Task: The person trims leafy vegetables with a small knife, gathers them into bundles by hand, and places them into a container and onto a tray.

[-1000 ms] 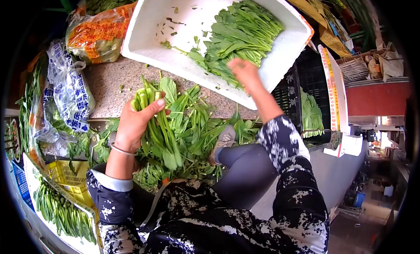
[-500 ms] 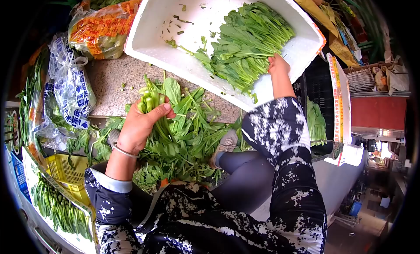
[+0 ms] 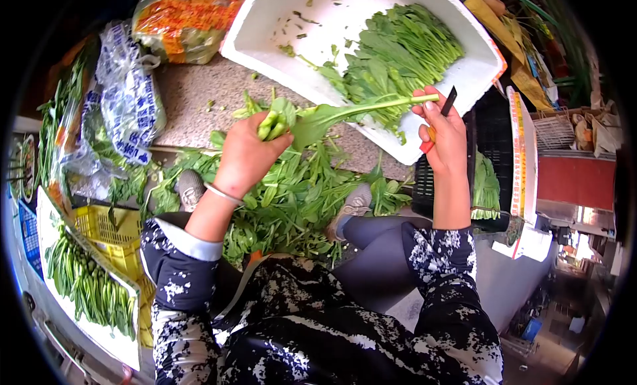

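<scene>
My left hand (image 3: 255, 141) is closed around a small bunch of green stems (image 3: 273, 126), cut ends up. My right hand (image 3: 442, 129) grips a small knife (image 3: 449, 101) with a dark blade and an orange-red handle. Its fingers also hold the stem end of a leafy green stalk (image 3: 371, 106), which stretches across toward my left hand. Behind it, a white foam box (image 3: 318, 47) holds a pile of leafy greens (image 3: 405, 50). Loose leaves and trimmings (image 3: 285, 199) are heaped on the ground between my shoes.
Plastic bags with blue print (image 3: 126, 93) and orange print (image 3: 189, 23) lie at the left. Below them are a yellow crate (image 3: 109, 226) and a white box of greens (image 3: 93, 289). A black crate (image 3: 491, 143) with more greens stands at the right.
My right hand has drawn back from the pile in the foam box, now with a single stalk and the knife showing. My left hand has moved up and right with its bunch.
</scene>
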Demonstrator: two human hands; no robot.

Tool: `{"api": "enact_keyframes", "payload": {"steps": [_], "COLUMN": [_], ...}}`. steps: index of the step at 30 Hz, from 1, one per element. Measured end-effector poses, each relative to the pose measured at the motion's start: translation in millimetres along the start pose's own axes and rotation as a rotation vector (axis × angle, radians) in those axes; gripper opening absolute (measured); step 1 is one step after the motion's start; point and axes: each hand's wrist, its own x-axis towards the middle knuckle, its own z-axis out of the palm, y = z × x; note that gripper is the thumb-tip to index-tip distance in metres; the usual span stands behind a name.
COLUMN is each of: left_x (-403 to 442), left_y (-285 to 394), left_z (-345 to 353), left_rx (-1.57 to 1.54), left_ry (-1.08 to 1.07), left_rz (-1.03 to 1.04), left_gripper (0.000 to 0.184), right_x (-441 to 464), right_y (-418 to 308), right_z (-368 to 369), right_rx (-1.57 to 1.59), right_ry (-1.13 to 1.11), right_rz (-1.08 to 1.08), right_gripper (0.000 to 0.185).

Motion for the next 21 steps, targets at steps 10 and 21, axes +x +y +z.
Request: {"api": "enact_keyframes", "payload": {"steps": [10, 21], "left_x": [4, -12], "left_y": [7, 18], "left_z": [-29, -3], "left_rx": [0.144, -0.057], "left_ry": [0.159, -0.129], "left_rz": [0.004, 0.128], "left_gripper": [0.016, 0.031], "right_x": [-37, -47], "right_y": [23, 27], "right_z": [34, 69], "right_rx": [-0.011, -0.34], "right_ry": [-0.287, -0.534], "right_rz": [-0.144, -0.116], "right_gripper": [0.022, 0.02]}}
